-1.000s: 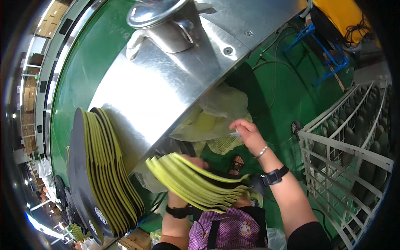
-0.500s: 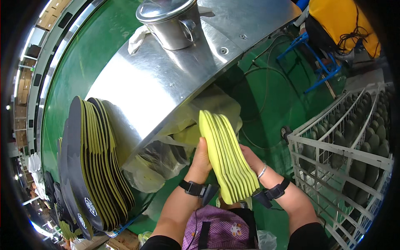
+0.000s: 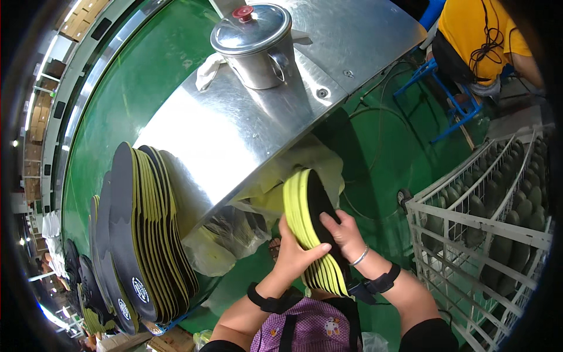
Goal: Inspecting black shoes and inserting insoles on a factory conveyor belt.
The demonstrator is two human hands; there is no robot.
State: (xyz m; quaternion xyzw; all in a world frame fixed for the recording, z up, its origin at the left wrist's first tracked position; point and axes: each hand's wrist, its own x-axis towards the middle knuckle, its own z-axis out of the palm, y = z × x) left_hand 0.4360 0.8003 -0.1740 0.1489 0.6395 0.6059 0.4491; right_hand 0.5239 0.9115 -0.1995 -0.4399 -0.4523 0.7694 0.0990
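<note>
Between my hands is a stack of insoles (image 3: pixel 300 217), yellow-green along the edges, with a black face turned to the right. My left hand (image 3: pixel 293 249) grips the stack's left side, its thumb lying across the edges. On the black face rests my right hand (image 3: pixel 345 236), fingers bent round the stack's right side. To the left, a larger stack of black and yellow-green insoles (image 3: pixel 153 234) stands on edge beside the metal table (image 3: pixel 193 152). Clear plastic bags (image 3: pixel 220 243) hang below the table edge, next to my left hand.
A lidded metal pot (image 3: pixel 255 50) stands on the table with a white cloth (image 3: pixel 208 71) beside it. At right is a white wire rack (image 3: pixel 475 226) filled with dark insoles. Beyond it, a person in yellow (image 3: pixel 469 41) sits by a blue stool (image 3: pixel 437 88). Cables lie on the green floor.
The insole stack has turned so that its black face now shows on the right. My left thumb has come over the edges, and my right hand has moved onto the black face.
</note>
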